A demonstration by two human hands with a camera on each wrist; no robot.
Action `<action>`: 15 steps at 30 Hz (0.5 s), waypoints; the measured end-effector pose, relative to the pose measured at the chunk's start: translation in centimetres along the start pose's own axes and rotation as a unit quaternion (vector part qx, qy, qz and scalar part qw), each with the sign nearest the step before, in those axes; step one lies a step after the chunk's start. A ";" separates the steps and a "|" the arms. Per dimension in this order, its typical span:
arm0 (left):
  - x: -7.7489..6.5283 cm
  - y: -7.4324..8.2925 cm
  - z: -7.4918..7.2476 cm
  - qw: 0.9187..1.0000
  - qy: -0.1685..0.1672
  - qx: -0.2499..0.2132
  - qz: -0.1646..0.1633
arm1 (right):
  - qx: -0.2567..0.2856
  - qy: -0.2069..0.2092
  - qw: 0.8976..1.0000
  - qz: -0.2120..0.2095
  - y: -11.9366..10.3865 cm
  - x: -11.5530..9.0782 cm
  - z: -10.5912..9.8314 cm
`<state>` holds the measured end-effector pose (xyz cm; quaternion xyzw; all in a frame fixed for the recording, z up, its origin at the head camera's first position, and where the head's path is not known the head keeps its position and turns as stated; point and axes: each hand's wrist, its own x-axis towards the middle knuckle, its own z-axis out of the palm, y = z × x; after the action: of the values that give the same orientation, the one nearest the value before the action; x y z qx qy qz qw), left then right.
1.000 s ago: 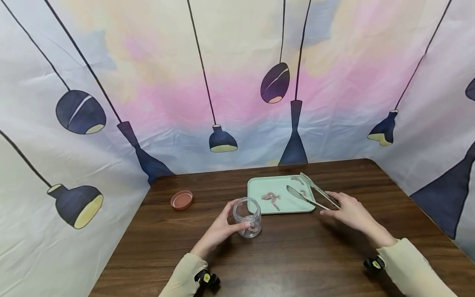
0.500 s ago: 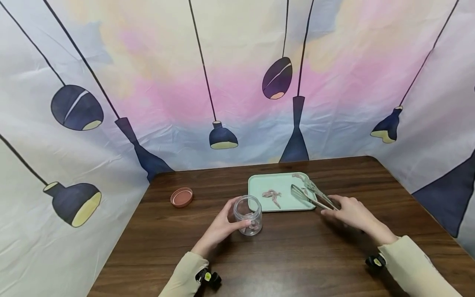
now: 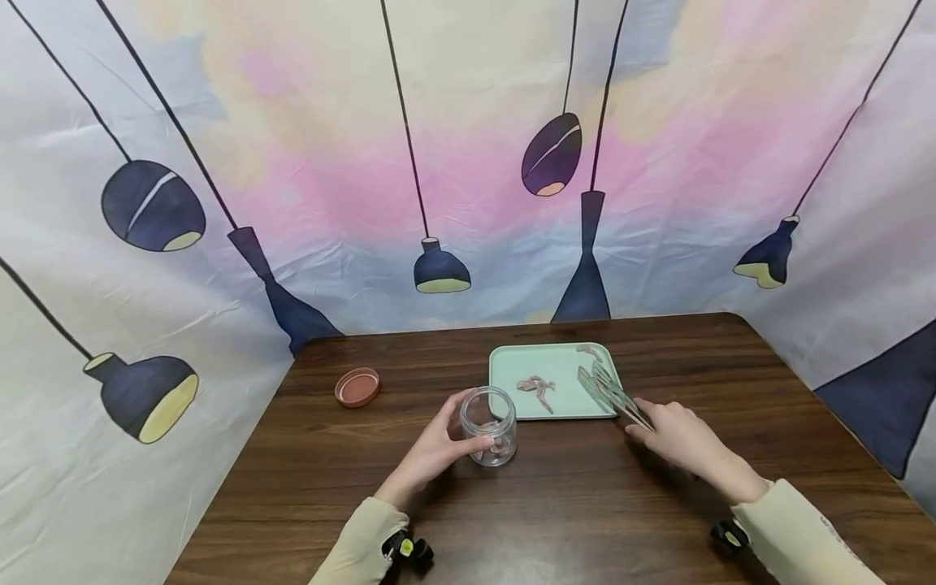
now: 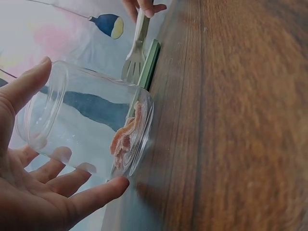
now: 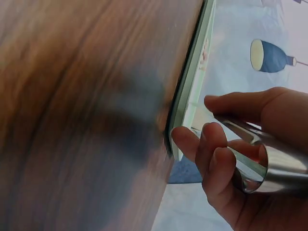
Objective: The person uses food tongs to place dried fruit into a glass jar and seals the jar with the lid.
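My left hand (image 3: 431, 447) holds a clear, lidless jar (image 3: 488, 431) upright on the table, thumb on one side and fingers on the other. Inside, at the bottom, lie pinkish, meat-like strips (image 4: 127, 134). Metal tongs (image 3: 613, 396) with slotted ends are gripped in my right hand (image 3: 683, 439). Their tips are over the right part of a pale green tray (image 3: 512, 359), close together; whether they pinch something cannot be told. On the tray, a clump of similar strips (image 3: 539, 390) lies left of the tongs, and another strip (image 3: 588, 351) lies near the far right corner.
A reddish-brown round lid (image 3: 357, 387) lies on the dark wooden table (image 3: 409, 366), left of the jar. Behind the table hangs a cloth backdrop (image 3: 329, 195) printed with lamps.
The tongs' arms have come closer together, and their tips have drawn back from the tray's far right corner. My right hand has shifted slightly nearer; the left hand and jar stay put.
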<state>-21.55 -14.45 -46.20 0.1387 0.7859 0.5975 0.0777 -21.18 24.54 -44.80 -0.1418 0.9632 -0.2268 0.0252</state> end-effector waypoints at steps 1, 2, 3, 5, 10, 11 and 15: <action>0.0 0.0 0.0 1.000 0.000 0.000 0.000 | -0.001 0.001 1.000 -0.003 -0.1 0.0 0.1; 0.0 0.0 0.0 1.000 0.001 0.000 0.000 | -0.004 0.002 1.000 -0.006 -0.3 -0.1 0.2; 0.0 0.1 0.0 1.000 0.001 0.000 0.000 | -0.007 0.004 1.000 -0.009 -0.4 -0.1 0.2; 0.0 0.1 0.0 1.000 0.002 -0.001 0.000 | -0.014 0.012 1.000 -0.018 -0.6 -0.1 0.4; -0.1 0.2 0.0 1.000 0.000 -0.004 0.001 | -0.026 0.030 0.998 -0.038 -0.9 -0.2 0.8; -0.1 0.2 0.0 1.000 -0.001 -0.005 0.002 | -0.027 0.033 0.998 -0.041 -0.9 -0.2 0.8; -0.1 0.1 0.0 1.000 -0.002 -0.004 0.003 | -0.030 0.040 0.998 -0.048 -0.8 -0.3 1.1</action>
<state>-21.49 -14.43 -46.11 0.1419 0.7828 0.6009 0.0779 -20.53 23.49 -45.39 -0.1792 0.9619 -0.2045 -0.0280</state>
